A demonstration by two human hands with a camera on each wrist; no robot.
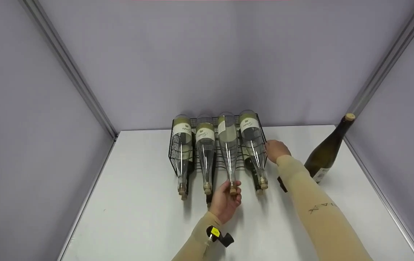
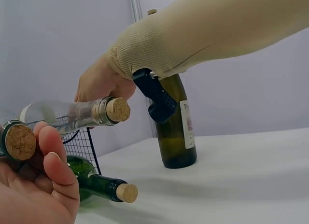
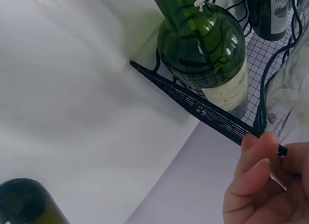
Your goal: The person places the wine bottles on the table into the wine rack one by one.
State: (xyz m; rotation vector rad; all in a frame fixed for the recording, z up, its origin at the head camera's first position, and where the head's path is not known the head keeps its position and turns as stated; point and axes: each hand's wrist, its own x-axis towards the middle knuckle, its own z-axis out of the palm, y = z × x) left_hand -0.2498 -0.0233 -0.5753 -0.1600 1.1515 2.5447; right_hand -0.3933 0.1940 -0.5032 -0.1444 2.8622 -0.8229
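My left hand [image 1: 225, 206] holds a clear corked wine bottle [image 1: 229, 145] by its neck, fingers curled around from below. This bottle lies third from the left on the upper level of a black wire wine rack [image 1: 170, 156]. In the left wrist view its cork [image 2: 21, 142] shows beside my fingertips. At the rack's right side, my right hand [image 1: 277, 150] pinches the wire rim between thumb and fingers, plainest in the right wrist view. The rightmost clear bottle [image 1: 251, 136] lies near that hand.
Two more clear bottles, a left one [image 1: 182, 137] and a second one [image 1: 205, 141], share the upper level. Dark green bottles, one being the right-hand one [image 2: 104, 185], lie below. A corked dark bottle [image 1: 326, 152] stands upright on the white table [image 1: 138, 217], right of the rack. Walls enclose the table.
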